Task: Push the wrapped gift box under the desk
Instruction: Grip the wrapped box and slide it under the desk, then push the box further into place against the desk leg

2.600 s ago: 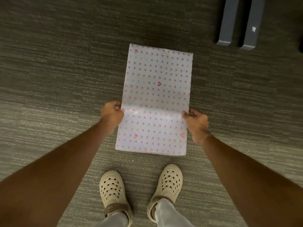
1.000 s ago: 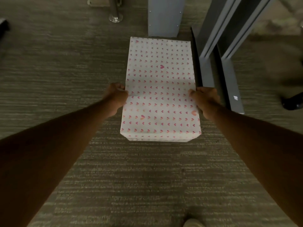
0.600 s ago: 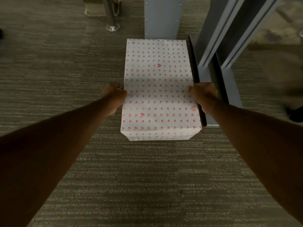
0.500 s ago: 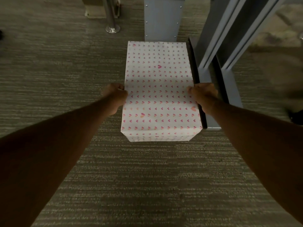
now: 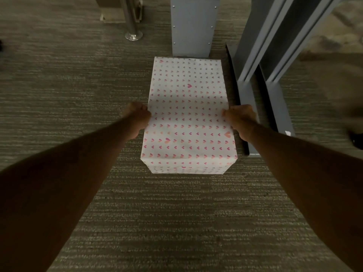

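Note:
The wrapped gift box (image 5: 188, 107), white paper with small pink hearts, lies on the grey carpet with its long side pointing away from me. My left hand (image 5: 137, 118) grips its left edge near the middle, and my right hand (image 5: 240, 120) grips the right edge opposite. The box's far end touches or nearly touches a grey metal panel (image 5: 192, 26) of the desk. Grey desk legs (image 5: 261, 46) rise just right of the box, with their floor feet (image 5: 247, 114) running alongside it. The desk top is out of view.
A chrome pole with a round foot (image 5: 133, 34) stands at the far left of the panel. A dark object (image 5: 356, 138) sits at the right edge. Open carpet (image 5: 68, 85) stretches to the left and behind the box toward me.
The box has slid forward across the carpet, from open floor to a spot between the desk legs, with both hands holding its sides throughout. Over the last half second it barely moved.

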The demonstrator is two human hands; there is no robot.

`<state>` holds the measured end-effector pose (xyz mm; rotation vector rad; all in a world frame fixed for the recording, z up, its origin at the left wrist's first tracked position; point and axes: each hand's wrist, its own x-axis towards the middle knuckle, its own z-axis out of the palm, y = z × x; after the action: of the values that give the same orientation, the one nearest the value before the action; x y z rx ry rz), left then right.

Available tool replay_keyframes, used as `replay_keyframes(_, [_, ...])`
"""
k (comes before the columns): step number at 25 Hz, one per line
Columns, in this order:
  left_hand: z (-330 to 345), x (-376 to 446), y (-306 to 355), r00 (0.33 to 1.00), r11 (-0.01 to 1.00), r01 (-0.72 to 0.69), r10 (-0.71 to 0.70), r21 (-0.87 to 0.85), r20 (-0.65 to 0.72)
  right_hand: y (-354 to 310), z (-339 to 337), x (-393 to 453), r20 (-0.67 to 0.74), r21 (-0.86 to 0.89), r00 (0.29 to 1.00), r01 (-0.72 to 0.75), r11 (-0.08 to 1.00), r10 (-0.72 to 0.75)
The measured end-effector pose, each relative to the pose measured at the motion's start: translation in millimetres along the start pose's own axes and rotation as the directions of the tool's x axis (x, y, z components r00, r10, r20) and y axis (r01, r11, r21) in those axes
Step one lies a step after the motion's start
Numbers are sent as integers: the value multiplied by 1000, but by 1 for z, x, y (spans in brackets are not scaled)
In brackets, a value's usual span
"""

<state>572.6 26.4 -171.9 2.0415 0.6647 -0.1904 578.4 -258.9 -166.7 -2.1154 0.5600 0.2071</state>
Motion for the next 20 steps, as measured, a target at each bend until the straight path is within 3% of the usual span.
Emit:
replay_keyframes(6, [0,-3,6,996,996,70,-73,52,56,0,0,-3,28,-95,996,84,992,-81])
replay_keyframes(8, [3,-7,10,998,970,-12,-1,242,55,-3,2,-5,19,-242,978,208,948,-210])
replay_keyframes(10, [7,-13,14,968,825,-218,250,522,10,-7,4,-7,38,-392,926,359,847,-375])
replay_keyframes(12, [7,-17,23,865,621,-385,501,683,32,-12,5,-6,116,-555,865,464,690,-488])
replay_keyframes(13, [6,-18,28,825,554,-426,563,715,56,-16,4,-5,151,-620,843,488,614,-517])
replay_keyframes(16, [8,-17,36,760,422,-482,638,768,126,-22,1,-4,206,-691,810,518,505,-549])
replay_keyframes(20, [13,-19,41,733,349,-515,653,782,191,-26,0,-7,246,-717,779,546,433,-577])
